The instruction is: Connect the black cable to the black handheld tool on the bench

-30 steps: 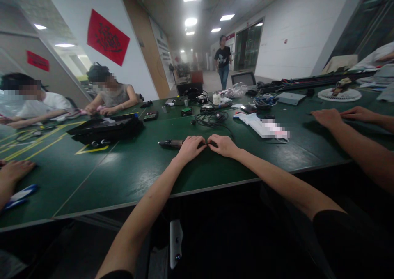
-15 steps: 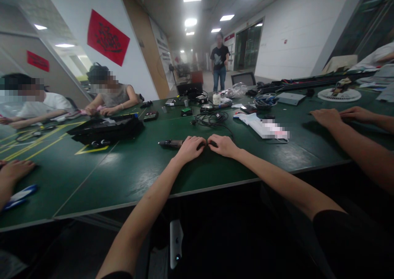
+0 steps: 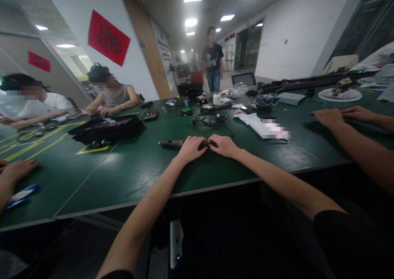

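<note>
Quite near each other, the left hand and the right hand are resting over the green desk, in from its front edge. The left grip is curling nearly closed around a small dark piece, and the right grip is pinching another dark piece (whether the two are joining, I cannot tell, since the fingers are covering most of them). A dark pen-shaped tool is lying just beside the left hand, taking up room on that side. Just beyond the hands, a tangled black cable is crowding the far side. A white-and-blue item is lying beyond the right wrist, while a strip of bare desktop is stretching between the forearms to the front edge. Farther left, a black tray is sitting well apart, and at the far right a co-worker's hands are reaching over the desk.
</note>
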`<state>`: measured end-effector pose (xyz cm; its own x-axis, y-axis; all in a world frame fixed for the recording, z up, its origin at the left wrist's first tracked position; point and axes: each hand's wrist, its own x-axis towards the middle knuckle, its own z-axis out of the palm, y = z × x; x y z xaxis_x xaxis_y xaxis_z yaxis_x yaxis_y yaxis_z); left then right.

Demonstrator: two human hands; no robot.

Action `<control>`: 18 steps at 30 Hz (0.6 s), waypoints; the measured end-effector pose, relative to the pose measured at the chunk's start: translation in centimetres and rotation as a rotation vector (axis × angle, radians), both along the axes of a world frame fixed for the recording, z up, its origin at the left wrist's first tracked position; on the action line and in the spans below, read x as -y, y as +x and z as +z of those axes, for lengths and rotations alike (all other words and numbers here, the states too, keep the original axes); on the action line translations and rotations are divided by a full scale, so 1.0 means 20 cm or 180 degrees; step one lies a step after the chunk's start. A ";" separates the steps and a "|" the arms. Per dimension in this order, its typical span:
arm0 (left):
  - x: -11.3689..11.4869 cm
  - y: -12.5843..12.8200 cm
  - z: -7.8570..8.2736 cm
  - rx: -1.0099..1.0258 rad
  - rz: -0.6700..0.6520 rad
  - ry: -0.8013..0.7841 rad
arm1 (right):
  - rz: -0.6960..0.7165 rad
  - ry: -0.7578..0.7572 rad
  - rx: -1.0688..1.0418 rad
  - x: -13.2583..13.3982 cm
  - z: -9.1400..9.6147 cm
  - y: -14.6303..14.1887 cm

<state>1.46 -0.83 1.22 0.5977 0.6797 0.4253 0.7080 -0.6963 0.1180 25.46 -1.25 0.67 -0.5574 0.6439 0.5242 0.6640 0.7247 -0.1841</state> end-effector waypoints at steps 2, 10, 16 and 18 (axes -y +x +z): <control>0.00 0.00 0.00 0.0004 -0.0052 -0.0034 | 0.0011 -0.0001 0.0001 0.00 0.00 0.00; 0.00 -0.01 0.00 -0.0015 -0.0159 0.0013 | -0.0016 -0.0001 0.0012 0.00 0.00 0.00; -0.02 -0.01 -0.01 0.0028 -0.0061 0.0040 | 0.0033 -0.0006 0.0015 0.00 0.01 0.00; -0.02 -0.01 -0.01 0.0030 -0.0168 -0.0007 | 0.0038 -0.0009 -0.0006 0.00 0.01 0.00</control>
<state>1.16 -0.37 1.04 0.6286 0.6483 0.4296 0.6691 -0.7324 0.1262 25.41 -1.33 0.77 -0.5639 0.6387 0.5235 0.6550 0.7320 -0.1875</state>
